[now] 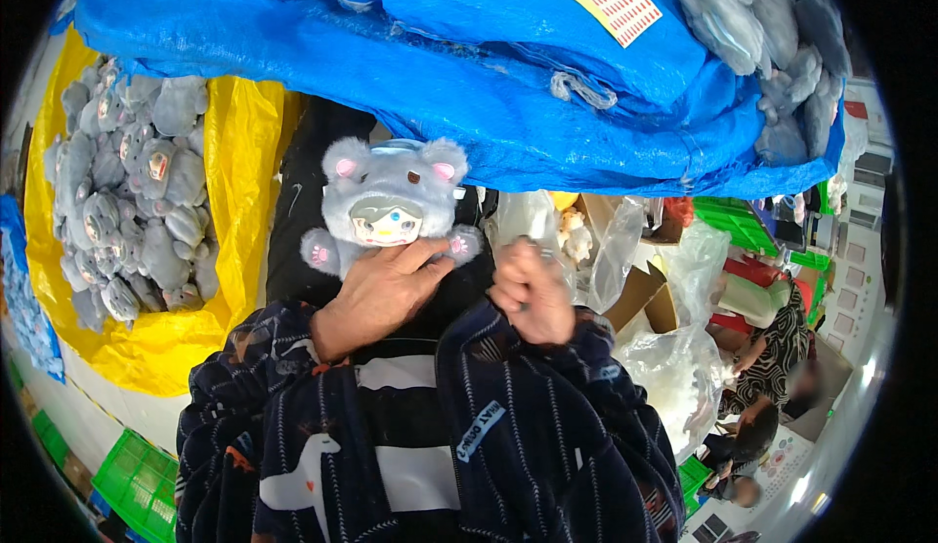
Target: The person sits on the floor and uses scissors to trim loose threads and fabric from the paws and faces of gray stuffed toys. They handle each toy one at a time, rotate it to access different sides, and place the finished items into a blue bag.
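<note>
A grey plush bear [391, 174] with round ears, pink inner ears, pink paw pads and a small doll face lies on my lap, face up. My left hand [391, 284] is closed on its lower body, just under the doll face, with the fingers pressed into the plush. To the right of the bear, my right hand [532, 294] is raised and apart from it, fingers curled together in a pinch. Whatever those fingers may hold is too small or blurred to make out.
At left, a yellow bag [252, 152] is filled with several grey plush pieces [147, 191]. Blue sheeting [469, 64] spans the far side, with a printed label sheet [621, 1] and more grey plush [772, 35]. Clear plastic bags [674, 377], an open cardboard box [640, 299] and people are at right.
</note>
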The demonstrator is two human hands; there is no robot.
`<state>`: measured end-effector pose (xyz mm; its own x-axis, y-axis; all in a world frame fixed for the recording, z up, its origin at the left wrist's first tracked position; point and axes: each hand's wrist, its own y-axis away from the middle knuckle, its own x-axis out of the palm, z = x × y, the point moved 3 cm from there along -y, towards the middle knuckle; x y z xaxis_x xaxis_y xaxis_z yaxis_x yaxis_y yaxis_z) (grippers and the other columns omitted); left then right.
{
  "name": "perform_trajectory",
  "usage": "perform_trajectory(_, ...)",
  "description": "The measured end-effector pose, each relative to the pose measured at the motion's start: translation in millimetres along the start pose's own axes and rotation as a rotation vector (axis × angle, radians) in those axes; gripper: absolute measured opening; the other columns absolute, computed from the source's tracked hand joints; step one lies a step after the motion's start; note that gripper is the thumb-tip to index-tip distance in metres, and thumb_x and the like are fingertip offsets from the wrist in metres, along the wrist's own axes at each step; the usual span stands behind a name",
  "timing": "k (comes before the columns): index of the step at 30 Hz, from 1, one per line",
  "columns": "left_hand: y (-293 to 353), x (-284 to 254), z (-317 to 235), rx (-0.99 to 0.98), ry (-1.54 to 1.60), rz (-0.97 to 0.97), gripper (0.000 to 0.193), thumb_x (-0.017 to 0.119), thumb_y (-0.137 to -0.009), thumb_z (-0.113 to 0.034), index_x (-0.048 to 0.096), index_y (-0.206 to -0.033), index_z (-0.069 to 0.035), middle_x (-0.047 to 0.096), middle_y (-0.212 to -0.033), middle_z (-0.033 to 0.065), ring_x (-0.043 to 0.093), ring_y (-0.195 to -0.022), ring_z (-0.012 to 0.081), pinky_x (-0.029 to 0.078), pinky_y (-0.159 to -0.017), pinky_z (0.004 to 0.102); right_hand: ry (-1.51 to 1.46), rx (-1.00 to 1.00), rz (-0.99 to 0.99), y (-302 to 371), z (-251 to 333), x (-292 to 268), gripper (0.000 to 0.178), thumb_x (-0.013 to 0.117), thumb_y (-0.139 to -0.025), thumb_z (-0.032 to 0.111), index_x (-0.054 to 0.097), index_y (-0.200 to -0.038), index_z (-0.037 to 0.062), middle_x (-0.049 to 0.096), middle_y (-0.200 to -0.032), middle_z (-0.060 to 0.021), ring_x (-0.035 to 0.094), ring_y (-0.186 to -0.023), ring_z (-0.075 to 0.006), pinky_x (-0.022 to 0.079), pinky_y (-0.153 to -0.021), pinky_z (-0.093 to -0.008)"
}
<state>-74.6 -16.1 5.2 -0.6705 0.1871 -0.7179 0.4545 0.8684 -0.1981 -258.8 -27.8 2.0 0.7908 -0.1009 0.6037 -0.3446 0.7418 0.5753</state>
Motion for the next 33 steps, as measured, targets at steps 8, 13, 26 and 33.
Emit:
perform_trajectory(8,0,-3,-1,0.015,0.028,0.014,0.031,0.066,-0.071,-0.006,0.063,-0.101,-0.007,0.059,-0.106,0.0058,0.059,-0.090,0.0246,0.049,-0.072,0.0328,1.404,-0.809,-0.113,-11,32,-24,0.020,0.064,-0.085,0.013,0.062,-0.100,-0.0008,0.063,-0.085,-0.0114,0.057,-0.066,-0.0117,0.047,-0.058,-0.0256)
perform_trajectory(13,0,-2,0,0.017,0.010,0.030,0.032,0.065,-0.072,-0.006,0.063,-0.104,-0.008,0.059,-0.106,0.0059,0.059,-0.090,0.0233,0.049,-0.071,0.0313,1.153,-0.387,-0.117,-26,23,-7,0.022,0.070,-0.081,0.015,0.063,-0.092,-0.0038,0.065,-0.080,-0.0092,0.057,-0.074,-0.0079,0.046,-0.065,-0.0249)
perform_trajectory(26,-1,3,-2,-0.010,-0.047,0.025,0.036,0.064,-0.073,-0.007,0.062,-0.108,-0.008,0.056,-0.096,0.0046,0.058,-0.084,0.0232,0.048,-0.068,0.0324,0.537,-0.335,-0.117,-30,-1,-15,0.024,0.061,-0.088,0.022,0.052,-0.075,0.0038,0.053,-0.068,-0.0041,0.051,-0.058,-0.0129,0.042,-0.053,-0.0283)
perform_trajectory(33,6,-10,-3,0.085,0.072,0.043,0.028,0.064,-0.074,-0.008,0.061,-0.102,-0.007,0.058,-0.101,0.0047,0.059,-0.085,0.0237,0.048,-0.070,0.0329,1.114,-0.396,-0.096,-20,25,-45,0.015,0.059,-0.088,0.014,0.057,-0.096,0.0028,0.059,-0.073,-0.0080,0.057,-0.058,-0.0167,0.045,-0.055,-0.0271)
